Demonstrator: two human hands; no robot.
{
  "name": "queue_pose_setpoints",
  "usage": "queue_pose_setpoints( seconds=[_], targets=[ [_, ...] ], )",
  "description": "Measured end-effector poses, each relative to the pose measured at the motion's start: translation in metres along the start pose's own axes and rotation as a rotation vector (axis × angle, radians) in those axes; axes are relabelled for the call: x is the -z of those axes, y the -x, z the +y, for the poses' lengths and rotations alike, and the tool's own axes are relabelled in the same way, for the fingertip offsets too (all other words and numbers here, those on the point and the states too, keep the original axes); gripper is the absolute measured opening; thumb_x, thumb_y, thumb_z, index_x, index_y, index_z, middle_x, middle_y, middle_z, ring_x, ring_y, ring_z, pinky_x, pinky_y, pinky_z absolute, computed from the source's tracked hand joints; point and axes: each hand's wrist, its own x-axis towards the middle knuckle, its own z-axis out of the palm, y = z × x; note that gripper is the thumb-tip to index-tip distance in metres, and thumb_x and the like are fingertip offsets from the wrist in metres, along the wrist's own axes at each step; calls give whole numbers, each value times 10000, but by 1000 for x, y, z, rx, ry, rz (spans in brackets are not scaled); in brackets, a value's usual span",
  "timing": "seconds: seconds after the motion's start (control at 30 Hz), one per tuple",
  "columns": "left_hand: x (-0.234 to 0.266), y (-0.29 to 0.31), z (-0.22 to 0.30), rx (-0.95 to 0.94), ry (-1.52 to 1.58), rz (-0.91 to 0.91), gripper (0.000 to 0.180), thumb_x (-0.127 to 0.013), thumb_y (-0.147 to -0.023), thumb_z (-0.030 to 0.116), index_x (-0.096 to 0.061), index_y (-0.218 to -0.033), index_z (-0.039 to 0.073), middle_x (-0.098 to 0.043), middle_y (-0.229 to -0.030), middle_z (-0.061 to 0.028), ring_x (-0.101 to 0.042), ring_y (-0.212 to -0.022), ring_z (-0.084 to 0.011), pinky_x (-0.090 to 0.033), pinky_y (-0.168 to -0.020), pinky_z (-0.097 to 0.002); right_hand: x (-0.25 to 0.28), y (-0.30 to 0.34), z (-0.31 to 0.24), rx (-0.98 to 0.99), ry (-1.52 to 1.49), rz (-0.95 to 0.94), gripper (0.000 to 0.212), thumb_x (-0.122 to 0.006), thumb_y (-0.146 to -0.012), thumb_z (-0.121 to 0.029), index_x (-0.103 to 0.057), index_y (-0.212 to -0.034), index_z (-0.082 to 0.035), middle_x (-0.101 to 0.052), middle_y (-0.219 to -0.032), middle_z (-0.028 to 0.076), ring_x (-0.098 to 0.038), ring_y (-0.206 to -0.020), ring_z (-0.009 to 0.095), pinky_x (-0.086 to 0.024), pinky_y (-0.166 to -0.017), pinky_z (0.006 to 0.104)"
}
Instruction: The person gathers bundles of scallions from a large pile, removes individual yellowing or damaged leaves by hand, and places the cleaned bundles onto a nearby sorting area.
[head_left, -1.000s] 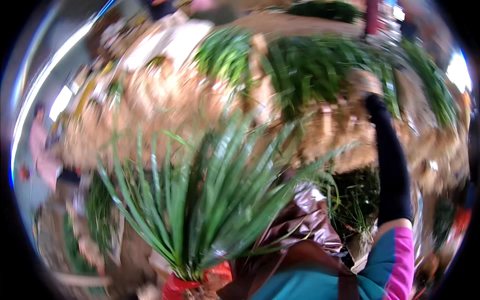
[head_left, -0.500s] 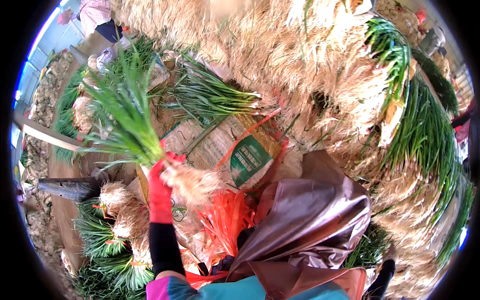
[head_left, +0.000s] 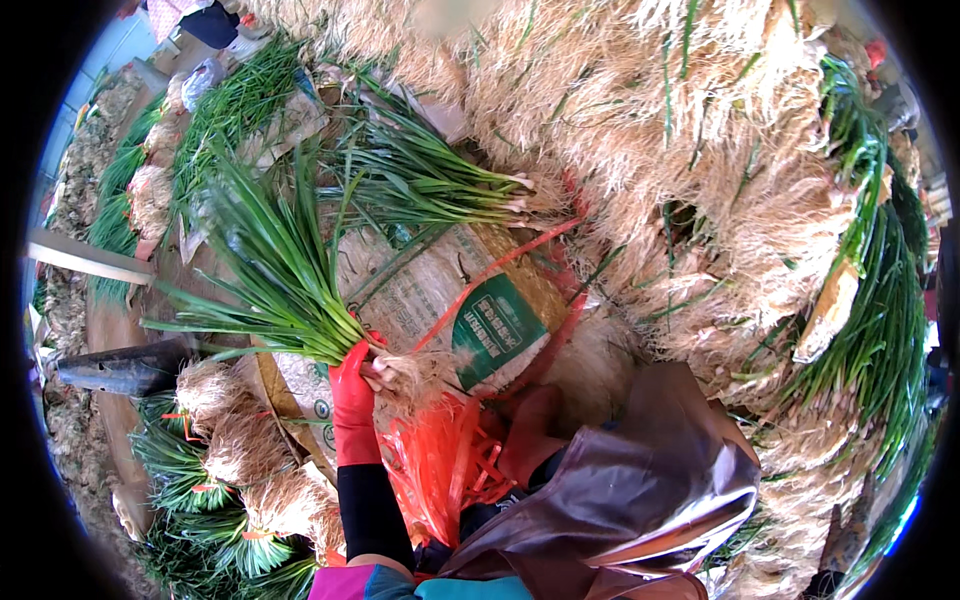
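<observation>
My left hand (head_left: 352, 385), in a red glove, is closed around a bunch of green garlic (head_left: 300, 315) just above its pale roots. The long flat leaves fan out to the upper left, and the tangled roots (head_left: 418, 380) hang toward the right. Beneath the bunch lies a printed white and green sack (head_left: 400, 275). Red plastic strips (head_left: 430, 455) are heaped beside my left wrist. A loose pile of similar plants (head_left: 440, 180) rests on the far side of the sack, roots pointing right. I cannot make out my right hand.
A large mound of pale roots (head_left: 640, 150) rises at the far right, with green leaves (head_left: 870, 330) along its side. Tied bundles (head_left: 235, 465) lie at the lower left near a dark metal piece (head_left: 125, 370). A brown apron (head_left: 620, 470) covers my lap. Another person (head_left: 200, 20) stands far left.
My left hand has moved slightly right and down with the bunch, whose leaves now spread lower and further left. The view has shifted, and the apron has moved a little.
</observation>
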Motion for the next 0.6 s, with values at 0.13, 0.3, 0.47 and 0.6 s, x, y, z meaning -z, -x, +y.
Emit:
queue_pose_setpoints(
  seconds=[0.13, 0.3, 0.47, 0.6],
  targets=[
    [-8, -23, -26, 184, -431, 147, 153, -599, -766, 78, -559, -877, -20, -599, -647, -114, -559, -424, -193, -413, -324, -279, 51, -50, -95, 219, -122, 131, 554, -604, -781, -376, -479, -1250, -110, -543, -1155, 147, -535, -962, 224, -434, -795, 375],
    [-30, -68, -89, 685, -511, 61, 216, -446, -810, 107, -572, -823, -68, -599, -580, -171, -554, -374, -274, -381, -294, -336, 81, -78, -171, 450, -214, -12, 605, -599, -739, -91, -404, -1311, -77, -424, -1322, 122, -373, -1226, 236, -285, -1011, 345],
    [-54, -76, -124, 682, -632, 163, 278, -554, -799, 185, -548, -886, -80, -589, -563, -187, -561, -383, -280, -390, -299, -337, 92, -101, -208, 636, -207, -45, 617, -601, -734, -83, -397, -1316, -72, -420, -1333, 115, -382, -1223, 243, -288, -1011, 356],
    [-76, -73, -143, 225, -919, 183, 468, -693, -741, 300, -544, -998, -62, -632, -739, -184, -633, -613, -276, -498, -530, -403, 92, -119, -231, 803, -151, -20, 608, -603, -737, -132, -406, -1310, -74, -441, -1310, 114, -424, -1168, 248, -321, -969, 374]
  ],
)
